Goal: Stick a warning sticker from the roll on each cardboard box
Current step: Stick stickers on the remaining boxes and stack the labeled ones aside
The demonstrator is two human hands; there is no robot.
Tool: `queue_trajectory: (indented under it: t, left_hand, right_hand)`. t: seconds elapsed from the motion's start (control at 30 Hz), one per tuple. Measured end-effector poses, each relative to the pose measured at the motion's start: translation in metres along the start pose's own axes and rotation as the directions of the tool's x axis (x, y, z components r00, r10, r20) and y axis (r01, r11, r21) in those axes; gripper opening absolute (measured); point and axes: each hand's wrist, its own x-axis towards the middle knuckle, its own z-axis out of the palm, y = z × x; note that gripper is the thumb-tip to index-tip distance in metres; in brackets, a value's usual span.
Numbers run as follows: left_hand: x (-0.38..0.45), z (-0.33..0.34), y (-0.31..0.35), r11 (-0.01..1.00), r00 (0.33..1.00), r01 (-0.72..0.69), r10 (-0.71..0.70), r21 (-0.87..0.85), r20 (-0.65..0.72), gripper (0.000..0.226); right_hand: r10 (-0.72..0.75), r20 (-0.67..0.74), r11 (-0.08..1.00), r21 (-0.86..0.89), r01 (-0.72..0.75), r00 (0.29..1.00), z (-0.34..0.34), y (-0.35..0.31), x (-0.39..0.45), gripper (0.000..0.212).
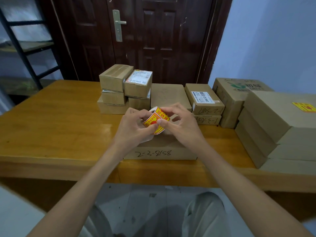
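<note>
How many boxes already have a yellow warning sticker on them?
1: the top box of the right stack carries a sticker. Other boxes' hidden faces cannot be checked.

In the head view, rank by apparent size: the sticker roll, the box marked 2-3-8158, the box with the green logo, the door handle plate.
1. Box with the green logo
2. Box marked 2-3-8158, partly hidden by the hands, so its rank against the first is unsure
3. Sticker roll
4. Door handle plate, farther away, so unsure

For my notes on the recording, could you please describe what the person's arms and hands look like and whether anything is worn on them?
Both forearms are bare as far up as the picture shows: no sleeves, gloves, watch, bracelets or rings in view. The left hand and right hand have short, unpainted nails where these show. Nothing is marked on them. Below, light grey-beige trousers cover the knees.
</note>
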Motion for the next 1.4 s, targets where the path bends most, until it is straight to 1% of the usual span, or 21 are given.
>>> queue_trajectory:
  t: [0.17, 0.3, 0.43, 0.63, 0.8, 1.0, 1.2, 1.3, 1.4]
  left_hand:
    - [0.002, 0.003, -0.007, 0.999, 1.000, -0.009, 0.008, -0.036, -0.026, 0.024]
    - [0.000, 0.004, -0.010, 0.999, 0.999, -0.002, 0.000, -0.051, -0.040, 0.034]
    - [0.001, 0.003, -0.008, 0.995, 0.999, 0.004, -0.009, -0.104, -0.046, 0.040]
    - [0.001, 0.005, -0.009, 0.998, 0.999, 0.005, -0.007, -0.062, -0.040, 0.048]
    - [0.001, 0.005, -0.011, 0.997, 0.999, 0.010, -0.013, -0.081, -0.038, 0.043]
    - [0.001, 0.005, -0.010, 0.998, 0.999, 0.024, -0.026, -0.064, -0.033, 0.052]
    - [0.000, 0.006, -0.010, 0.993, 0.999, 0.039, -0.042, -0.114, -0.029, 0.048]
    - [0.001, 0.006, -0.011, 0.993, 0.999, 0.034, -0.037, -0.117, -0.029, 0.045]
    - [0.001, 0.006, -0.013, 0.991, 0.999, 0.023, -0.027, -0.135, -0.030, 0.043]
  right_hand:
    - [0.001, -0.089, 1.000, 0.017, 0.001, 0.996, 0.002, 0.001, -0.002, 0.036]
    - [-0.046, -0.137, 0.998, 0.024, 0.050, 0.989, 0.003, 0.001, -0.007, 0.026]
    - [-0.084, -0.178, 0.996, 0.000, 0.086, 0.980, 0.003, 0.002, -0.009, 0.024]
    - [-0.093, -0.146, 0.995, 0.030, 0.098, 0.985, 0.004, 0.005, -0.009, 0.027]
    - [-0.097, -0.139, 0.994, 0.035, 0.103, 0.985, 0.004, 0.008, -0.008, 0.026]
    - [-0.077, -0.124, 0.993, 0.080, 0.088, 0.989, 0.002, 0.007, -0.008, 0.022]
    - [-0.041, -0.099, 0.985, 0.161, 0.056, 0.994, 0.000, 0.002, -0.009, 0.017]
    - [-0.024, -0.120, 0.981, 0.188, 0.047, 0.992, 0.000, 0.003, -0.009, 0.010]
    - [0.057, -0.199, 0.963, 0.270, -0.001, 0.978, -0.002, 0.005, -0.007, 0.005]
